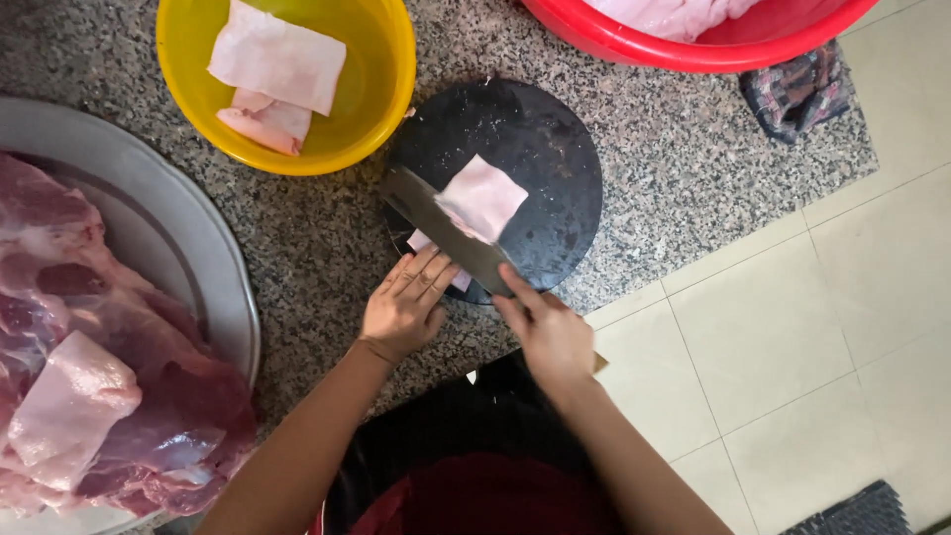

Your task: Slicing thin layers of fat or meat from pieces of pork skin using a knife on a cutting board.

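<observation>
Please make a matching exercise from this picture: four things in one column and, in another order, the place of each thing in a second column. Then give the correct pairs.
Things:
1. cleaver
2. yellow bowl
3. folded cloth
4. metal basin

Places:
A. at the left edge, holding red meat
B. on the round black board, gripped by the right hand
C. at the right of the counter, below the red tub
D. above the left hand, holding pale pieces

Pairs: 1-B, 2-D, 3-C, 4-A
</observation>
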